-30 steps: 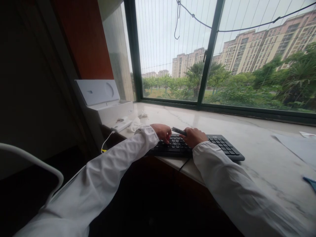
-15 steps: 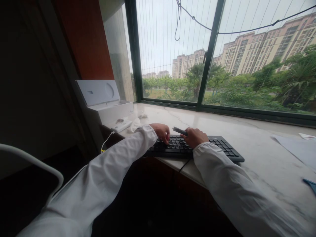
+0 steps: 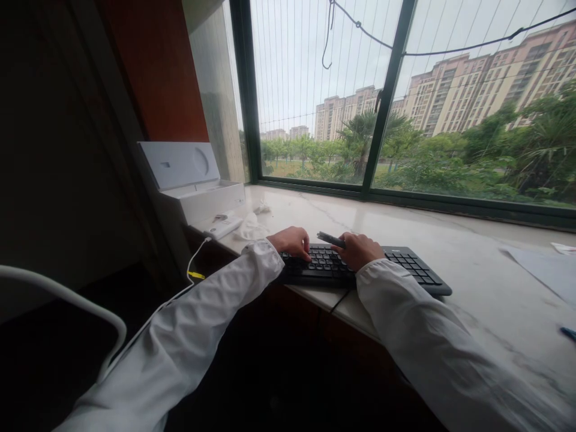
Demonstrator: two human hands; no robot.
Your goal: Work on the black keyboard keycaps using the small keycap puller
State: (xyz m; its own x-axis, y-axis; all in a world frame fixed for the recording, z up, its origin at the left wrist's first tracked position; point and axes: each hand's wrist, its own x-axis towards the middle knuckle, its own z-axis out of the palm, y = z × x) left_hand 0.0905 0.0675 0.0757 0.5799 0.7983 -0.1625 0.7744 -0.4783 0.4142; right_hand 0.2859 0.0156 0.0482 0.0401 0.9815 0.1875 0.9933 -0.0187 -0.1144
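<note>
A black keyboard (image 3: 416,267) lies along the front edge of the pale marble-patterned counter. My left hand (image 3: 293,241) bends over its left part, with thumb and fingers drawn together and pointing down at the keys. Whatever these fingertips may hold is hidden. Over the middle of the keyboard, my right hand (image 3: 360,251) is closed around a slim dark stick-shaped tool (image 3: 330,239), its free end pointing left toward my left hand. The tool's exact kind is too small to tell. White sleeves cover both arms, and the right one hides some keys.
An open white box (image 3: 207,201) stands at the back left, with a white power strip (image 3: 222,227) and crumpled white material (image 3: 252,228) before it. A white cable (image 3: 191,264) drops off the edge. Papers (image 3: 537,270) lie at right; a window (image 3: 315,90) rises behind.
The view has shifted slightly, moving the keyboard a little right in the picture. My left hand is slightly flatter over the keys. My right hand still grips the dark tool.
</note>
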